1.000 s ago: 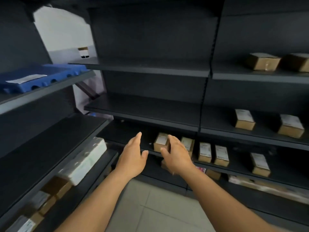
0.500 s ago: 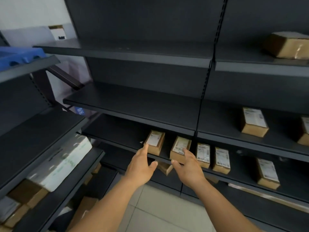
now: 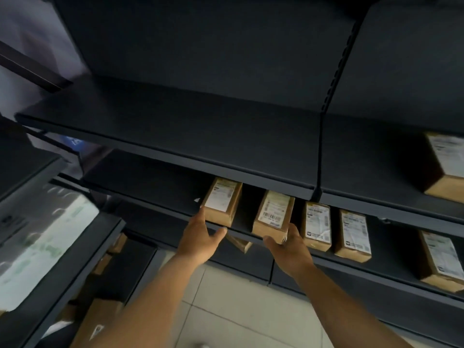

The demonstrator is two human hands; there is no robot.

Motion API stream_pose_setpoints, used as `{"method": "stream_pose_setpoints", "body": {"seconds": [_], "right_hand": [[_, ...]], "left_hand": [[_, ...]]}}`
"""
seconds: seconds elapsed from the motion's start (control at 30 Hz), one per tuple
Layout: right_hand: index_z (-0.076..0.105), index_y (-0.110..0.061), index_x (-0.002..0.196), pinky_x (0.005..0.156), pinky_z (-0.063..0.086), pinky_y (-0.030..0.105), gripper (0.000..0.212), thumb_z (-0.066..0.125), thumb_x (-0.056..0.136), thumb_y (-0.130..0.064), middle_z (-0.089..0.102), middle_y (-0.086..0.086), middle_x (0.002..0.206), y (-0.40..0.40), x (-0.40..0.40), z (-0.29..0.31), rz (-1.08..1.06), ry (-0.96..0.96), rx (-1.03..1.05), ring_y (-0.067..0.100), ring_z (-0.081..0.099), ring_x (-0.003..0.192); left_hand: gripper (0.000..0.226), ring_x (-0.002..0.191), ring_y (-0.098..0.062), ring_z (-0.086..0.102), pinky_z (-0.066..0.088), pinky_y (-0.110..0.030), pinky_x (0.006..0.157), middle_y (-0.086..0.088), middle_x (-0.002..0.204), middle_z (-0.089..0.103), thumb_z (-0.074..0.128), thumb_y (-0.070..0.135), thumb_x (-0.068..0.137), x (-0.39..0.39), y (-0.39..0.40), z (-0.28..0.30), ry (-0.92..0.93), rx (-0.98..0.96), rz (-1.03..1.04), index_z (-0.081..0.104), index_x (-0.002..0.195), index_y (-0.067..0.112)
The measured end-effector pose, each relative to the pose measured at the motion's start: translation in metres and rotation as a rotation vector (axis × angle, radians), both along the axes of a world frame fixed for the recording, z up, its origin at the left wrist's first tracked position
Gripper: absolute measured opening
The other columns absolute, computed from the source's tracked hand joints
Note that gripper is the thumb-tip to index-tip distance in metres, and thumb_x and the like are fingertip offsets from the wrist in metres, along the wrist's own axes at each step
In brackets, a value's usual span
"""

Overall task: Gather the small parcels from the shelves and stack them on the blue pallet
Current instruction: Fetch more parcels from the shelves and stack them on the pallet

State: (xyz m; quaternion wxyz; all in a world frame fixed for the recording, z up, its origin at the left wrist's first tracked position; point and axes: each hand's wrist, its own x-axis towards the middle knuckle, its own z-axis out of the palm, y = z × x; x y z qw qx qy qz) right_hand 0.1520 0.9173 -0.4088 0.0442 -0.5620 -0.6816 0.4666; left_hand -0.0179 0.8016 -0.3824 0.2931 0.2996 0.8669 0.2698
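plainly brown, white-labelled parcels [image 3: 222, 203] meet both hands [image 3: 200, 241].

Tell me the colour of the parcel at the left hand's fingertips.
Brown cardboard parcel with a white printed label on top, seen best in the head view; the left hand touches its near corner.

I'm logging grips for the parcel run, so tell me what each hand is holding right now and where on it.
Nothing is lifted yet. The right hand clasps the second parcel's near end; the left hand touches the first parcel's near left corner.
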Motion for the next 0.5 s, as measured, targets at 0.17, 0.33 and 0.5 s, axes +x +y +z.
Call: {"method": "stream_pose_setpoints", "body": {"seconds": [0.17, 0.33, 0.5], "right_hand": [[0.025, -0.023, 0.144, 0.091, 0.045, 0.037, 0.075, 0.062, 0.083, -0.045, 0.048, 0.006, 0.137, 0.035, -0.030, -0.061, -0.112, -0.008, -0.028, 0.030, 0.048, 0.123], [0.021, -0.017, 0.142, 0.101, 0.041, 0.054, 0.095, 0.064, 0.069, -0.060, 0.044, 0.013, 0.138, 0.062, -0.050, -0.111, -0.291, -0.020, -0.004, 0.040, 0.045, 0.124], [0.031, -0.013, 0.137, 0.092, 0.049, 0.045, 0.085, 0.069, 0.074, -0.053, 0.055, 0.012, 0.130, 0.078, -0.062, -0.132, -0.430, 0.050, -0.022, 0.037, 0.055, 0.115]], "left_hand": [[0.077, 0.142, -0.024, 0.028, 0.031, -0.037, 0.114, -0.006, 0.157, 0.021, 0.055, 0.040, 0.091, -0.042, 0.042, -0.070, 0.037, 0.009, -0.077, 0.012, 0.153, 0.020], [0.078, 0.143, -0.028, 0.026, 0.031, -0.045, 0.114, -0.009, 0.158, 0.016, 0.051, 0.042, 0.092, -0.076, 0.072, -0.122, 0.103, 0.037, -0.028, 0.009, 0.153, 0.017], [0.085, 0.139, -0.030, 0.033, 0.037, -0.041, 0.107, -0.012, 0.156, 0.024, 0.055, 0.040, 0.091, -0.099, 0.095, -0.148, -0.026, 0.083, 0.094, 0.002, 0.153, 0.013]]}}
